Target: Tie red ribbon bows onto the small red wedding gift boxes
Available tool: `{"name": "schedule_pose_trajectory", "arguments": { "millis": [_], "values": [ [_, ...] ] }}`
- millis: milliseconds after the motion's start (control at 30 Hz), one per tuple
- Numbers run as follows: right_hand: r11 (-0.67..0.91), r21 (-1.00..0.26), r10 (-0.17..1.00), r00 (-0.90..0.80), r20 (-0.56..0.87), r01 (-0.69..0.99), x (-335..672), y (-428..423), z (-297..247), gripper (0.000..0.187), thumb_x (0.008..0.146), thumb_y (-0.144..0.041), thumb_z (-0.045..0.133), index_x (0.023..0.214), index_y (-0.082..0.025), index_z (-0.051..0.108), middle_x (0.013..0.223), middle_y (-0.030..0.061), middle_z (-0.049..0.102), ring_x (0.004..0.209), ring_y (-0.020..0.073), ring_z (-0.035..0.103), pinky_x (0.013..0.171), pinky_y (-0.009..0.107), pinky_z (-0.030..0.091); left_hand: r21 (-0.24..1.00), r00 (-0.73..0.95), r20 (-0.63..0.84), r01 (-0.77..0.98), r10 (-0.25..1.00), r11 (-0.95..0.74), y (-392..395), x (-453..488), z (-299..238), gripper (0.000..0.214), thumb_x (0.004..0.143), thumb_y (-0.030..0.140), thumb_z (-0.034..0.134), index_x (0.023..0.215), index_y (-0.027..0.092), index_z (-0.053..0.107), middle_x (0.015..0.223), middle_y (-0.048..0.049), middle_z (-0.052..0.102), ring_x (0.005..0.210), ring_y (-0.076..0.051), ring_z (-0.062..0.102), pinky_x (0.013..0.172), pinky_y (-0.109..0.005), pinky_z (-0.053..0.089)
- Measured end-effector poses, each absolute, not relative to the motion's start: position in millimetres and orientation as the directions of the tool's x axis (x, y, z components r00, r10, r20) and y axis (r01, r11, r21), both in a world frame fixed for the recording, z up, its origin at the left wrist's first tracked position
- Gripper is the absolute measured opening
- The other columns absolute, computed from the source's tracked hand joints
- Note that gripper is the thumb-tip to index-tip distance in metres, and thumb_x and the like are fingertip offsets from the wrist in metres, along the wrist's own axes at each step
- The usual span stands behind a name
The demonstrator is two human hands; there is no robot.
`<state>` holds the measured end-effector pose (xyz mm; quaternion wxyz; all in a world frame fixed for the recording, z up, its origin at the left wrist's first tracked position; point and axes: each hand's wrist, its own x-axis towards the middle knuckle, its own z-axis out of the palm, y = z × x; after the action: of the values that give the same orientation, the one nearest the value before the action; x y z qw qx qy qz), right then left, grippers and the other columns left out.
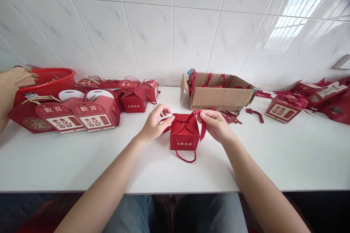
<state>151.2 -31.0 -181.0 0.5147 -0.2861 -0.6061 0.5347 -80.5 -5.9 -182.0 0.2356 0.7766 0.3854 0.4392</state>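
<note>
A small red gift box (pixel 186 134) stands upright on the white table, its scalloped top flaps folded together. Red ribbon (pixel 183 119) is tied across the top, and a twisted red cord handle (pixel 186 160) hangs down the front onto the table. At the box's left side, my left hand (pixel 155 123) has its thumb and curled fingers closed on the ribbon. My right hand (pixel 216 123) pinches the ribbon on the other side, where a loose tail hangs below the fingertips.
Behind the box stands an open cardboard carton (pixel 221 98) with red ribbons inside. Printed red boxes (pixel 94 114) crowd the left; ribboned boxes (pixel 286 107) sit at the right. Another person's hand (pixel 23 78) holds a red plastic basin (pixel 54 80). A tiled wall closes the back.
</note>
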Motion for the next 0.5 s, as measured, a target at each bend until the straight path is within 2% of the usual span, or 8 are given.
{"name": "schedule_pose_trajectory", "arguments": {
  "millis": [100,200,267,333,433,500],
  "values": [
    [0.223,-0.936,0.885,-0.346,0.311,-0.272,149,-34,-180,0.021,0.082,-0.04,0.063,0.093,-0.024,0.07,0.087,0.0031,0.066,0.086,0.0181,0.059,0.083,0.035,0.047,0.672,0.348,0.523,0.393,0.778,-0.628,-6,-75,-171,0.018,0.083,0.032,0.056,0.097,0.02,0.055,0.1,-0.004,0.058,0.097,-0.018,0.053,0.09,-0.031,0.042],
    [0.208,-0.936,0.888,-0.347,0.302,-0.283,148,-35,-180,0.027,0.08,-0.041,0.065,0.101,-0.025,0.068,0.094,0.0036,0.067,0.086,0.0179,0.061,0.083,0.035,0.048,0.655,0.501,0.442,0.386,0.744,-0.649,-9,-60,-158,0.025,0.081,0.03,0.059,0.104,0.021,0.057,0.106,-0.0046,0.062,0.101,-0.018,0.056,0.092,-0.032,0.044],
    [0.197,-0.939,0.898,-0.332,0.288,-0.282,148,-34,-180,0.027,0.078,-0.042,0.067,0.098,-0.024,0.068,0.087,0.0023,0.067,0.08,0.0161,0.06,0.079,0.033,0.049,0.657,0.546,0.412,0.376,0.729,-0.653,-9,-47,-152,0.025,0.082,0.031,0.058,0.105,0.021,0.058,0.106,-0.0043,0.064,0.098,-0.018,0.059,0.086,-0.03,0.048],
    [0.192,-0.939,0.91,-0.306,0.279,-0.285,148,-33,-181,0.023,0.077,-0.042,0.068,0.089,-0.023,0.068,0.077,0.0002,0.064,0.07,0.0132,0.058,0.072,0.029,0.048,0.646,0.536,0.427,0.383,0.728,-0.66,-9,-36,-147,0.02,0.082,0.03,0.056,0.1,0.02,0.06,0.097,-0.0031,0.066,0.088,-0.016,0.061,0.075,-0.027,0.05],
    [0.204,-0.938,0.931,-0.242,0.274,-0.28,149,-31,-180,0.022,0.078,-0.043,0.066,0.078,-0.021,0.064,0.067,-0.0023,0.057,0.059,0.0098,0.05,0.061,0.025,0.044,0.579,0.439,0.526,0.442,0.729,-0.685,-5,-25,-142,0.012,0.081,0.027,0.055,0.085,0.019,0.062,0.079,-0.0005,0.066,0.073,-0.014,0.06,0.068,-0.026,0.048],
    [0.213,-0.942,0.935,-0.226,0.274,-0.261,150,-30,-180,0.022,0.078,-0.042,0.066,0.08,-0.02,0.062,0.063,-0.004,0.052,0.055,0.0086,0.046,0.057,0.024,0.041,0.535,0.373,0.592,0.481,0.715,-0.694,-3,-22,-139,0.011,0.081,0.026,0.055,0.076,0.018,0.061,0.072,0.0006,0.065,0.068,-0.013,0.059,0.066,-0.025,0.047]
  ]
}}
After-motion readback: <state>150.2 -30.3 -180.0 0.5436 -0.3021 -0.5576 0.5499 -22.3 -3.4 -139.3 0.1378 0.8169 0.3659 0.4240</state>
